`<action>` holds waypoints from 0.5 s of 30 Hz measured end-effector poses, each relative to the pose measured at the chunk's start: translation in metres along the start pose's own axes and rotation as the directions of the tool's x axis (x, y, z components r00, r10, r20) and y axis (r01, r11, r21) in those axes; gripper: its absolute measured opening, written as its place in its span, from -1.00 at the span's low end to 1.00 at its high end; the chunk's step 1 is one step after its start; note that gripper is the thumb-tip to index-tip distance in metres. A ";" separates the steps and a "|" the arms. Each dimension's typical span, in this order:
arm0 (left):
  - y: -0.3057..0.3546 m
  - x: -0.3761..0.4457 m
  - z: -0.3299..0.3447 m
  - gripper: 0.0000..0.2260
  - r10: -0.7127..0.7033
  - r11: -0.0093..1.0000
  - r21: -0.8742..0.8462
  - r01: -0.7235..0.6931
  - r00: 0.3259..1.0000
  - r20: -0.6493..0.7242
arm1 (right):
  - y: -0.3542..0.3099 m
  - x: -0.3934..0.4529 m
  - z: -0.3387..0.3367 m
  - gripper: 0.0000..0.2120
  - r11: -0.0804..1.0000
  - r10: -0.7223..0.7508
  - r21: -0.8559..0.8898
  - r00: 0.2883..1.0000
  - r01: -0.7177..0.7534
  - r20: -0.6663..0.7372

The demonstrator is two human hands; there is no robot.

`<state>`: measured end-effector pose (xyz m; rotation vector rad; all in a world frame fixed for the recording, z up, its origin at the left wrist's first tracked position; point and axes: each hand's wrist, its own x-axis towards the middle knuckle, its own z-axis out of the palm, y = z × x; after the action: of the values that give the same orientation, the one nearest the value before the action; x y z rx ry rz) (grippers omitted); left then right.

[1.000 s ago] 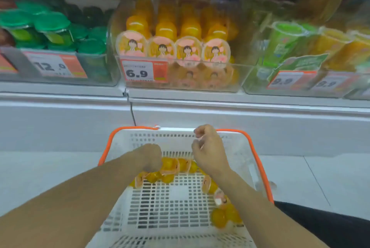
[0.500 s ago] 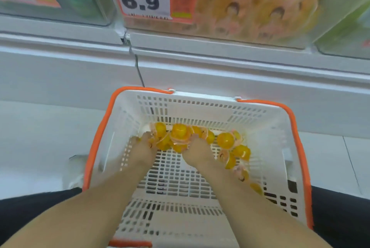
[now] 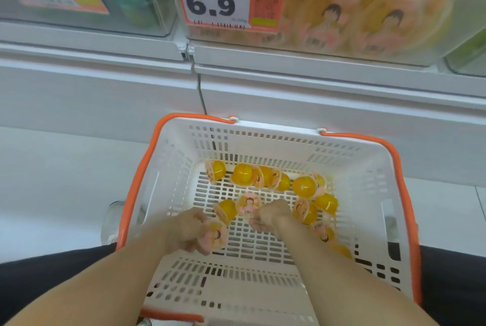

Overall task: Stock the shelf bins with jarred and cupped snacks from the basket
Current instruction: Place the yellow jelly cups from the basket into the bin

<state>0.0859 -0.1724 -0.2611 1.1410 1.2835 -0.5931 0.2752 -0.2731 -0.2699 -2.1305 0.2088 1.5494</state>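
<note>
A white slotted basket (image 3: 368, 194) with an orange rim sits on the floor below the shelf. Several yellow jelly cups with pink cartoon lids (image 3: 303, 186) lie along its far side. My left hand (image 3: 185, 231) grips one jelly cup (image 3: 217, 236), its pink lid facing up. My right hand (image 3: 267, 215) pinches the edge of another cup (image 3: 248, 204) that shows its lid, with a yellow cup (image 3: 226, 210) lying just left of it. Above, the clear shelf bin (image 3: 368, 23) marked 6.9 holds more of the same cups.
A second clear bin (image 3: 126, 2) with green items and a 12.0 tag stands at the upper left. The white shelf ledge (image 3: 289, 68) runs across above the basket. My dark trouser legs flank the basket, and a white shoe (image 3: 111, 220) shows at its left.
Both hands have drawn back from the far pile toward me, each now holding a cup. The view has dipped lower and closer to the basket.
</note>
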 end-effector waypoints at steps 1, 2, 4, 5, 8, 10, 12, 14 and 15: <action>-0.001 -0.009 0.001 -0.84 0.017 0.999 -0.046 -0.013 0.996 0.085 | 0.005 -0.004 -0.004 -0.70 0.999 -0.004 -0.033 1.000 0.004 -0.011; 0.001 -0.016 0.002 -0.79 0.047 0.995 -0.090 -0.036 0.990 0.131 | 0.008 -0.009 -0.009 -0.75 0.998 -0.010 -0.061 1.000 0.009 -0.016; 0.008 -0.026 0.006 -0.71 0.104 0.973 -0.223 -0.067 0.982 0.157 | 0.009 -0.023 -0.021 -0.86 0.993 -0.055 -0.110 0.998 0.052 -0.018; 0.015 -0.032 0.009 -0.69 0.130 0.951 -0.301 -0.072 0.975 0.180 | 0.007 -0.033 -0.027 -0.91 0.987 -0.101 -0.125 0.995 0.099 -0.005; 0.041 -0.053 0.018 -0.70 0.231 0.879 -0.472 -0.066 0.925 0.300 | -0.016 -0.076 -0.049 -0.91 0.951 -0.256 -0.161 0.964 0.263 0.068; 0.062 -0.068 0.024 -0.61 0.298 0.813 -0.577 -0.076 0.906 0.301 | -0.038 -0.112 -0.068 -0.86 0.909 -0.356 -0.198 0.930 0.368 0.094; 0.086 -0.086 0.027 -0.58 0.339 0.821 -0.551 -0.149 0.904 0.260 | -0.062 -0.146 -0.086 -0.85 0.852 -0.443 -0.261 0.891 0.454 0.101; 0.109 -0.111 0.028 -0.55 0.388 0.860 -0.440 -0.257 0.890 0.240 | -0.084 -0.180 -0.102 -0.85 0.796 -0.504 -0.328 0.857 0.508 0.107; 0.122 -0.127 0.028 -0.51 0.411 0.871 -0.390 -0.299 0.878 0.244 | -0.092 -0.195 -0.109 -0.85 0.779 -0.520 -0.342 0.847 0.525 0.115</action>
<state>0.1723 -0.1817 -0.1057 0.9146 0.8205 -0.2456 0.3376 -0.2758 -0.0364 -2.1795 -0.6816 1.3280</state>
